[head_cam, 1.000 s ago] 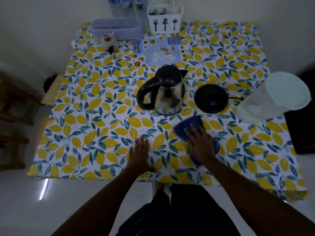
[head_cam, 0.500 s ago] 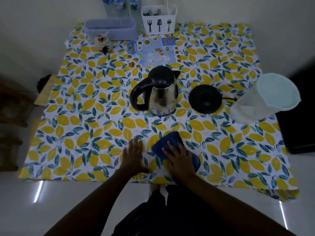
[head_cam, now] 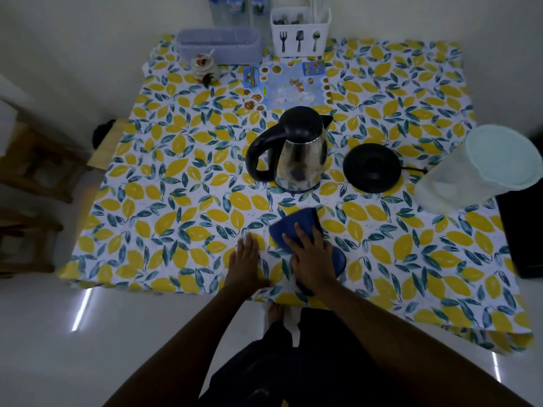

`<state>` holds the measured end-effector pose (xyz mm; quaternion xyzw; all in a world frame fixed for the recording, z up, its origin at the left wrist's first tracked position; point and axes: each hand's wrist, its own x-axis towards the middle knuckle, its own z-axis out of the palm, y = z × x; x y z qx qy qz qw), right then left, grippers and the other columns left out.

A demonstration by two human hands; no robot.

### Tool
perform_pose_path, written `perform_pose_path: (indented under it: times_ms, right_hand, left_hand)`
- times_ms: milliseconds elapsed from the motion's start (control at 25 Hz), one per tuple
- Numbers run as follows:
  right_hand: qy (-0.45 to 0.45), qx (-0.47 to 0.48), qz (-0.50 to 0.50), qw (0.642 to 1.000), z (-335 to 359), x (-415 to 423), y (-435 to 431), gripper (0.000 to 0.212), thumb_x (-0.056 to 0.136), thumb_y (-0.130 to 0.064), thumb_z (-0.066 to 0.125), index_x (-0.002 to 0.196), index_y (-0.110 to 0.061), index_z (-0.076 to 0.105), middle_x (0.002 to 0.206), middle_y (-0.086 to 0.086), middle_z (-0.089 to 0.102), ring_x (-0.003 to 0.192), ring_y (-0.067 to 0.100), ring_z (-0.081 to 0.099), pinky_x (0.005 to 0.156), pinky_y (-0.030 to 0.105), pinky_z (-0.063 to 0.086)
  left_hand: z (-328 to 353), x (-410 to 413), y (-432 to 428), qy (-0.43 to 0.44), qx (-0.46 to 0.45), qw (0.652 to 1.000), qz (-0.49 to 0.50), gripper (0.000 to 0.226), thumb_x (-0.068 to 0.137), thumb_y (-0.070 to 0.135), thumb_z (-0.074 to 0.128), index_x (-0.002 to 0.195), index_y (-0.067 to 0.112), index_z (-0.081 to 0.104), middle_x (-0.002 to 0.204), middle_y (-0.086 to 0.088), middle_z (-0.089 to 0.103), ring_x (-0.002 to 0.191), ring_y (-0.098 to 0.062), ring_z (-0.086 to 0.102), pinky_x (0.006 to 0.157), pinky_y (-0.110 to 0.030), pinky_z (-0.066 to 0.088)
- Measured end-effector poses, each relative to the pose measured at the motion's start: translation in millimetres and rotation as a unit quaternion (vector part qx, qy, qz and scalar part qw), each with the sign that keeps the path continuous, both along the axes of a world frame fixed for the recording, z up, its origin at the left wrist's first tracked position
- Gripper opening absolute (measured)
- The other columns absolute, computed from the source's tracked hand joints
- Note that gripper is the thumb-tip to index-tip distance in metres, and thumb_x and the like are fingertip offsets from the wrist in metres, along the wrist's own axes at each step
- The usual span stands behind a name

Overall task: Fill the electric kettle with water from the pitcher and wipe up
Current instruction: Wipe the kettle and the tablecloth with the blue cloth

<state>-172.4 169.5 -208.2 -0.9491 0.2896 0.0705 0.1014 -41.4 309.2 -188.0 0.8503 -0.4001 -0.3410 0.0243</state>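
Head view, lower centre: left hand lies flat and empty on the tablecloth; beside it, right hand presses the blue cloth, wiping. Kettle centre, pitcher right. Next, probably wipe toward the kettle.

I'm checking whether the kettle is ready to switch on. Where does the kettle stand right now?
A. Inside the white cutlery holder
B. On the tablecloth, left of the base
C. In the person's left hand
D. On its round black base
B: the kettle stands on the tablecloth, with the bare black base apart to its right; neither hand touches it.
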Motion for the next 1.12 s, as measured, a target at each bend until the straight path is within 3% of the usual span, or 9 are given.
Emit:
perform_pose_path:
  times_ms: [200,400,640,800,920,1000,1120]
  right_hand:
    - [0.043,-0.021,0.021,0.999,0,-52,16,0.062,0.069,-0.034,0.079,0.126,-0.038,0.056,0.141,-0.001,0.052,0.112,0.036,0.05,0.066,0.051,0.053]
    - [0.064,-0.029,-0.139,0.988,13,-110,-20,0.058,0.064,-0.027,0.084,0.119,-0.031,0.065,0.133,-0.001,0.06,0.107,0.04,0.057,0.064,0.052,0.056]
    - [0.018,-0.033,-0.308,0.951,32,-177,-92,0.058,0.074,-0.019,0.074,0.129,-0.026,0.058,0.147,0.008,0.045,0.118,0.048,0.046,0.076,0.061,0.048]
    - [0.022,-0.018,-0.312,0.95,9,-192,-110,0.066,0.086,-0.055,0.039,0.145,-0.026,0.034,0.155,0.011,0.03,0.138,0.042,0.029,0.097,0.065,0.037]
    - [0.02,-0.008,-0.305,0.952,-4,-194,-109,0.072,0.088,-0.066,0.022,0.148,-0.026,0.027,0.158,0.008,0.025,0.144,0.039,0.018,0.104,0.065,0.025]
    - [0.007,-0.009,-0.299,0.954,-5,-195,-110,0.07,0.09,-0.063,0.02,0.148,-0.025,0.029,0.157,0.007,0.027,0.144,0.037,0.017,0.106,0.063,0.022]
    - [-0.022,-0.015,-0.277,0.961,-3,-192,-109,0.065,0.09,-0.056,0.032,0.145,-0.021,0.036,0.155,0.008,0.031,0.144,0.034,0.019,0.109,0.059,0.017]
  left_hand:
    - [1,-13,1,0.01,-0.025,0.999,0.026,0.106,0.082,0.055,0.062,0.149,0.009,-0.005,0.16,-0.01,-0.017,0.147,-0.033,-0.013,0.119,-0.051,0.008]
    - [5,-45,-35,0.031,-0.054,0.993,-0.098,0.087,0.092,0.048,0.05,0.15,0.012,-0.004,0.16,-0.006,-0.015,0.147,-0.028,-0.015,0.12,-0.049,0.003]
    - [11,-81,-110,0.059,-0.063,0.974,-0.212,0.079,0.095,0.044,0.047,0.151,0.015,-0.001,0.161,-0.003,-0.011,0.147,-0.027,-0.012,0.12,-0.05,0.008]
    - [10,-98,-128,0.053,-0.059,0.971,-0.226,0.075,0.097,0.037,0.045,0.15,0.014,-0.002,0.161,-0.004,-0.012,0.147,-0.027,-0.013,0.121,-0.049,0.005]
    - [9,-101,-128,0.039,-0.053,0.971,-0.231,0.073,0.098,0.035,0.043,0.15,0.014,-0.003,0.161,-0.004,-0.011,0.147,-0.027,-0.014,0.12,-0.05,0.006]
    - [6,-103,-130,0.032,-0.056,0.97,-0.233,0.072,0.098,0.037,0.042,0.15,0.014,-0.003,0.161,-0.004,-0.01,0.147,-0.027,-0.014,0.119,-0.052,0.008]
    - [8,-103,-136,0.013,-0.087,0.974,-0.208,0.071,0.098,0.038,0.043,0.151,0.018,0.0,0.162,-0.001,-0.007,0.147,-0.024,-0.013,0.121,-0.048,0.005]
